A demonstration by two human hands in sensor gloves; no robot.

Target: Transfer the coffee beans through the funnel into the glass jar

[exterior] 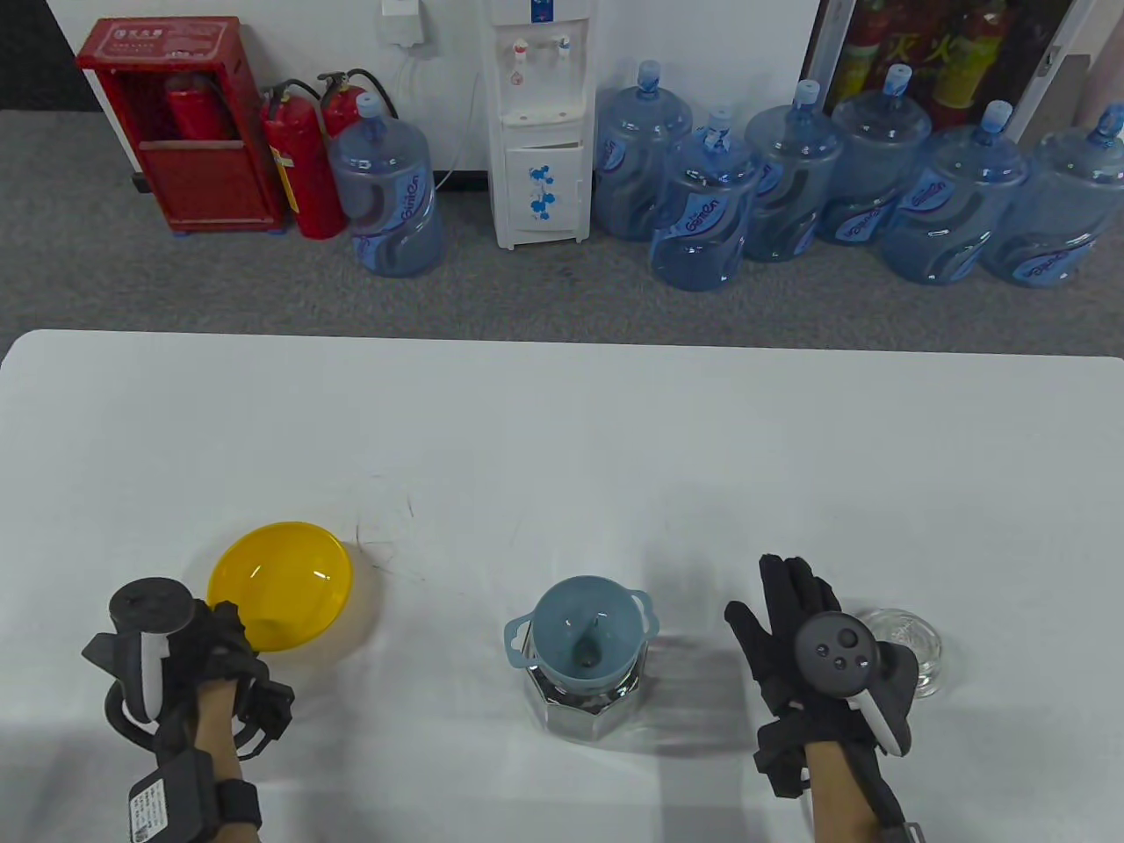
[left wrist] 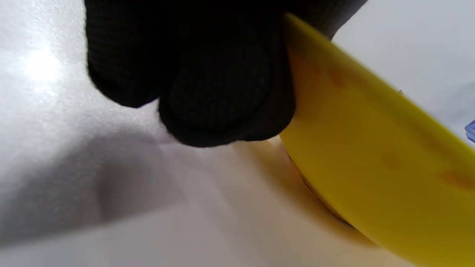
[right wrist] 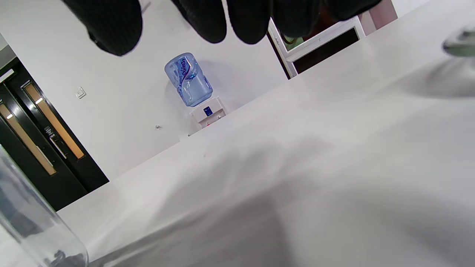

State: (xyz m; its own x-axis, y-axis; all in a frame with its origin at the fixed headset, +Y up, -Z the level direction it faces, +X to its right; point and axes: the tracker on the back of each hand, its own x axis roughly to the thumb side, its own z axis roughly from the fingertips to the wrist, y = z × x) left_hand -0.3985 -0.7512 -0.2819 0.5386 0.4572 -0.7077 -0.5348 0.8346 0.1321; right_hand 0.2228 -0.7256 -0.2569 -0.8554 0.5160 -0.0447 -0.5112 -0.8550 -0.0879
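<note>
A blue funnel [exterior: 584, 625] sits in the mouth of a faceted glass jar [exterior: 581, 709] at the table's front centre. A few dark beans lie at the funnel's throat. A yellow bowl [exterior: 283, 582] is at the front left, tilted, and its inside looks empty. My left hand [exterior: 235, 634] grips the bowl's near rim. In the left wrist view its fingers [left wrist: 219, 85] press on the bowl's edge [left wrist: 371, 148]. My right hand [exterior: 784, 606] is open with its fingers spread, just right of the jar and holding nothing. Its fingertips [right wrist: 248, 18] hang above the table.
A clear glass lid [exterior: 909, 648] lies right of my right hand; it also shows in the right wrist view [right wrist: 460, 42]. The jar wall [right wrist: 33, 230] shows at that view's lower left. Water bottles, a dispenser and fire extinguishers stand on the floor beyond the table's far edge.
</note>
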